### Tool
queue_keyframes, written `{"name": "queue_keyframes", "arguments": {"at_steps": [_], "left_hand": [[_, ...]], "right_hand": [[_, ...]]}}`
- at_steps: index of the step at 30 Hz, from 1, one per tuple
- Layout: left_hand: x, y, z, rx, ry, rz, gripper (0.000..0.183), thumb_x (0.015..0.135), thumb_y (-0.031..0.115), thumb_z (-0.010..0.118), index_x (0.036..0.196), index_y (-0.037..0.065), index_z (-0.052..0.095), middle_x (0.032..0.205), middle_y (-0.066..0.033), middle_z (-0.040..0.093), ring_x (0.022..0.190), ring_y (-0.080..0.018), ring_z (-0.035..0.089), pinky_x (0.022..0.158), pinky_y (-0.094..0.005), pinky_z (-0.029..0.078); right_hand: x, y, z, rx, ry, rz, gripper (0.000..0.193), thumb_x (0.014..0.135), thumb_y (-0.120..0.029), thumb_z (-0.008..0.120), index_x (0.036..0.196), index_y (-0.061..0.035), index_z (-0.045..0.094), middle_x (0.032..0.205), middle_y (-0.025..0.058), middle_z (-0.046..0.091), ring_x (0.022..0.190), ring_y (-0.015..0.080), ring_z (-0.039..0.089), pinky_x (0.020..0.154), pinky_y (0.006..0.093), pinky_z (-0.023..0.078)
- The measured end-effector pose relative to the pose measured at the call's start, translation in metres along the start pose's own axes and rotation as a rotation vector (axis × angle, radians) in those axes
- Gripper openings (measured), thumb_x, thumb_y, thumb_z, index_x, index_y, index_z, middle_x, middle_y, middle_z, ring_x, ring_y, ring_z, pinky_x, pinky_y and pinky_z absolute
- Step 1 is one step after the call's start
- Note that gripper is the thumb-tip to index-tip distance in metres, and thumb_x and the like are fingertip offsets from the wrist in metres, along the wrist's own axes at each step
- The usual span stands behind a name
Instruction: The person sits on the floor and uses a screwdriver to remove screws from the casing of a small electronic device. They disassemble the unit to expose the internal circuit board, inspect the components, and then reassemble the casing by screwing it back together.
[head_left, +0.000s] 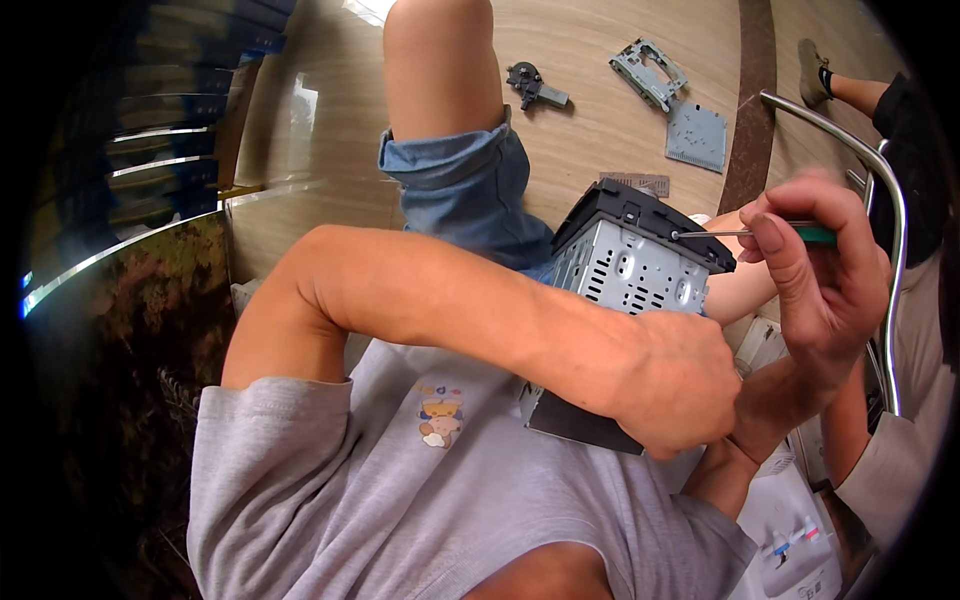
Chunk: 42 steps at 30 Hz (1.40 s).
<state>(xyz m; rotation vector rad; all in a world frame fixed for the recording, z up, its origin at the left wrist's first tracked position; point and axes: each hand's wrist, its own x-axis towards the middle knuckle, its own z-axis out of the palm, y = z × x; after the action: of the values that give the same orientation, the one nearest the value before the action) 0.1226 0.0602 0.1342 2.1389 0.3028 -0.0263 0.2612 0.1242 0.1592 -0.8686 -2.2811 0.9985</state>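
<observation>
Head view: the metal box point(632, 268) lies under and just beyond the left hand point(672, 385), and to the left of the right hand point(822, 268). The left hand is bent across the box, fingers hidden; its hold cannot be told. The right hand's thumb and fingers are closed around a screwdriver point(718, 234), its tip at the box's black front point(640, 212).

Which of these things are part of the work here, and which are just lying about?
In use:
perforated metal-cased unit with black front panel
green-handled screwdriver, held in the right hand

Lying on the floor:
black-and-grey motor-like part
grey metal frame
grey metal plate
</observation>
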Motion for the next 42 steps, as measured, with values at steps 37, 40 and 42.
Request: {"name": "queue_keyframes", "arguments": {"at_steps": [37, 40, 42], "left_hand": [[-0.003, 0.003, 0.011, -0.008, 0.031, 0.003, 0.021, 0.072, 0.021, 0.070, 0.085, 0.008, 0.078, 0.083, -0.0137, 0.074, 0.081, -0.0346, 0.073, 0.069, -0.0463, 0.059], [0.001, 0.004, 0.008, -0.015, 0.018, 0.024, 0.020, 0.072, 0.021, 0.070, 0.085, 0.008, 0.078, 0.082, -0.0136, 0.074, 0.081, -0.0342, 0.072, 0.069, -0.0462, 0.059], [0.000, 0.003, 0.008, -0.016, 0.016, 0.016, 0.021, 0.072, 0.021, 0.070, 0.085, 0.007, 0.078, 0.082, -0.0136, 0.074, 0.080, -0.0341, 0.072, 0.069, -0.0461, 0.059]], "right_hand": [[0.045, -0.037, 0.000, -0.378, -0.369, -0.061, 0.009, 0.090, -0.002, 0.061, 0.098, 0.0021, 0.061, 0.073, 0.0126, 0.062, 0.063, 0.0208, 0.064, 0.056, 0.0295, 0.044], [0.048, -0.035, 0.001, -0.329, -0.289, -0.154, 0.008, 0.089, -0.004, 0.063, 0.096, 0.0017, 0.061, 0.070, 0.0120, 0.062, 0.057, 0.0195, 0.060, 0.054, 0.0289, 0.042], [0.054, -0.039, -0.003, -0.302, -0.289, -0.174, 0.008, 0.089, -0.003, 0.063, 0.096, 0.0014, 0.062, 0.071, 0.0124, 0.063, 0.056, 0.0187, 0.059, 0.053, 0.0286, 0.042]]}}
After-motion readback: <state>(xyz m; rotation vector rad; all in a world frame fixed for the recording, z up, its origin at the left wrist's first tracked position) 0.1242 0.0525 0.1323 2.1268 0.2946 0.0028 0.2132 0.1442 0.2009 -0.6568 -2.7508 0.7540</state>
